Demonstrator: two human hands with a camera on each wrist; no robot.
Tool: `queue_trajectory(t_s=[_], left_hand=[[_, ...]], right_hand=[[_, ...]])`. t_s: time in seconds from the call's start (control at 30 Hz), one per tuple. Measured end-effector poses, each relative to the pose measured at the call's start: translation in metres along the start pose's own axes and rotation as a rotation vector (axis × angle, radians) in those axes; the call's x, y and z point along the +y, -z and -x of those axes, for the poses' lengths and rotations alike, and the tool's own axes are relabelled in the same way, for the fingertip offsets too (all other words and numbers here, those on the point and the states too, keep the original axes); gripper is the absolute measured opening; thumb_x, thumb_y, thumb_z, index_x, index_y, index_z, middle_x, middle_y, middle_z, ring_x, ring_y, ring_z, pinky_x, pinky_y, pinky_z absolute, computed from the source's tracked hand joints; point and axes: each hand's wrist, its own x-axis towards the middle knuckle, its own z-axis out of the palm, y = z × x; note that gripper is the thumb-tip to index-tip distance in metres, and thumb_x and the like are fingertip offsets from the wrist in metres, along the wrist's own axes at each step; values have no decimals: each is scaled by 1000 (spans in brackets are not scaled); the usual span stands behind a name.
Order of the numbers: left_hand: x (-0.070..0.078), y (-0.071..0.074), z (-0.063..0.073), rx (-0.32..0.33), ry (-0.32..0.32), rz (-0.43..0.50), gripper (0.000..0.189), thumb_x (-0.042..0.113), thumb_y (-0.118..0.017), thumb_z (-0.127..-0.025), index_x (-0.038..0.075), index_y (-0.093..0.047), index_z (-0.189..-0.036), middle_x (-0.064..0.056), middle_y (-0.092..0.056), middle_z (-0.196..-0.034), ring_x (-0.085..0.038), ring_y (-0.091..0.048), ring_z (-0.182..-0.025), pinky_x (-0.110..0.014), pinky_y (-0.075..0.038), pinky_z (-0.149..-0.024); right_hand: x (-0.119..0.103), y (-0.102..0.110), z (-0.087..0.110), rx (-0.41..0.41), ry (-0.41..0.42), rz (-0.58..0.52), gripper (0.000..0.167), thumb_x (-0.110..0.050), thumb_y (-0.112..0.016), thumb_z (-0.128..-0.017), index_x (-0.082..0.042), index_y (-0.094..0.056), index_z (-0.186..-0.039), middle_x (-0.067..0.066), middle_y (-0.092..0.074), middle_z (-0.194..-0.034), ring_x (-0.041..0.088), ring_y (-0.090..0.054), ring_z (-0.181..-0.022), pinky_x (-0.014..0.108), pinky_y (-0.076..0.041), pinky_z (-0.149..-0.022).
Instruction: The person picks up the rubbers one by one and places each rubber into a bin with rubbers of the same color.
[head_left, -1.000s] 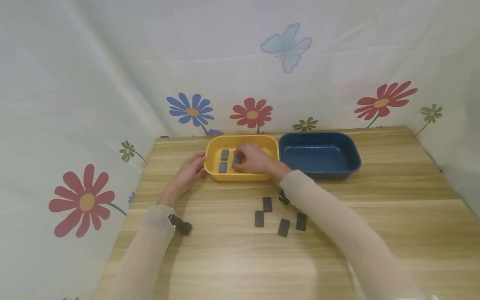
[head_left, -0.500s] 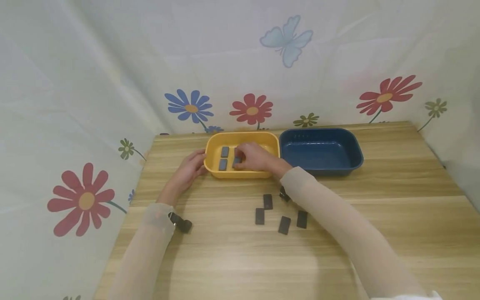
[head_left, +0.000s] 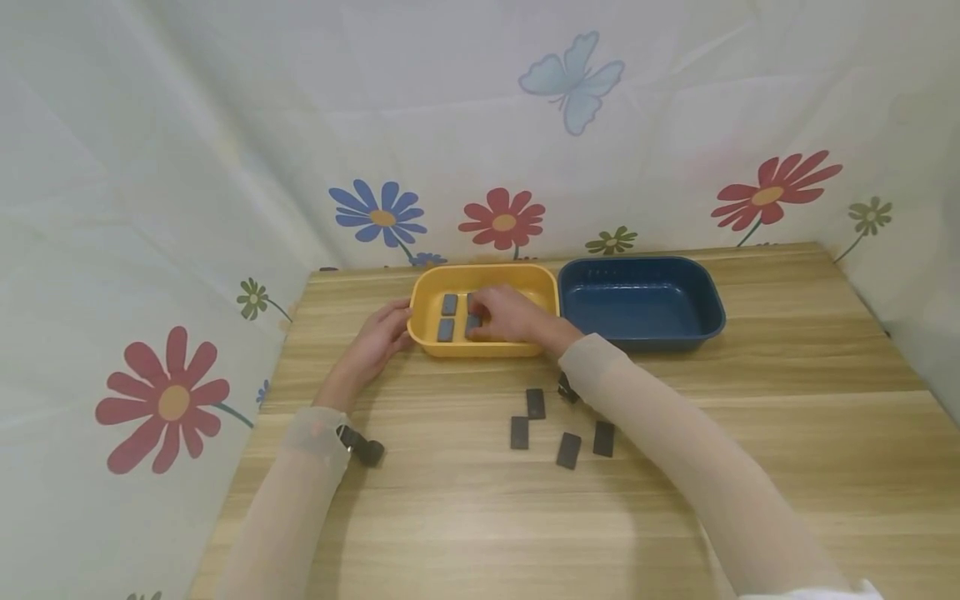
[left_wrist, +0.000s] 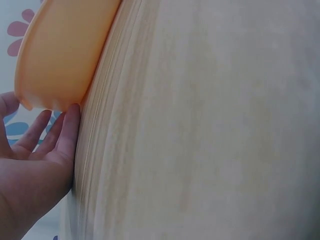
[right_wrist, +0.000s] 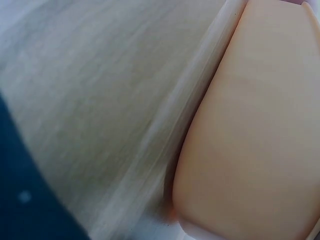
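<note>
The yellow tub (head_left: 483, 351) lies near the back of the table with several dark grey rectangular tiles inside. My left hand (head_left: 380, 337) touches its left end; in the left wrist view the fingers (left_wrist: 70, 125) lie relaxed against the outer wall. My right hand (head_left: 507, 315) reaches into the tub from the right and pinches a tile (head_left: 474, 323) between thumb and fingers near the floor. Left of it, a tile (head_left: 449, 304) and another tile (head_left: 446, 330) lie in a column. A further tile behind the pinched one is mostly hidden by the fingers.
A dark blue tub (head_left: 637, 312) stands right beside the yellow one, under the right forearm's far side. Several dark tiles lie loose on the wooden table (head_left: 450, 517), among them one tile (head_left: 520, 432) below the yellow tub. A flowered curtain (head_left: 427, 125) hangs behind.
The head view has shifted slightly. The pinched tile has turned a little straighter in line with its neighbours; both hands stay in about the same place.
</note>
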Motion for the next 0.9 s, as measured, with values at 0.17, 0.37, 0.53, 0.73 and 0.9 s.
queue_trajectory(t_s=[0.17,0.37,0.53,0.73,0.9], left_hand=[[1,0,1,1,2,0,58,31,-52,-113,3,-37,-161,-14,-41,-165,-28,-44,-149,-37,-48,-115],[0,0,2,0,8,5,55,29,-52,-113,3,-39,-160,-14,-44,-162,-28,-45,-148,-38,-46,-116],[-1,0,2,5,0,-3,56,30,-52,-113,3,-40,-160,-13,-44,-162,-28,-46,-148,-37,-47,-116],[0,-1,4,8,3,2,56,29,-53,-113,2,-39,-160,-15,-44,-162,-30,-45,-149,-38,-47,-116],[2,-1,3,2,9,12,58,29,-53,-113,2,-37,-161,-15,-42,-163,-30,-44,-149,-39,-46,-117]], right_hand=[[0,0,0,-10,12,21,36,-27,-86,-92,-6,-73,-119,5,-71,-104,20,-60,-94,33,-55,-87],[0,-1,0,-23,23,45,37,-23,-87,-91,-6,-72,-120,7,-71,-106,21,-60,-94,34,-55,-87],[0,-2,0,-17,31,65,38,-23,-88,-90,-6,-72,-120,7,-72,-106,20,-60,-94,33,-55,-86],[-2,-3,1,-36,6,50,39,-23,-87,-91,-6,-72,-123,6,-71,-108,21,-60,-95,34,-55,-88],[-2,-1,-1,-38,-13,59,39,-23,-86,-91,-6,-71,-123,6,-71,-110,21,-60,-96,34,-55,-89]])
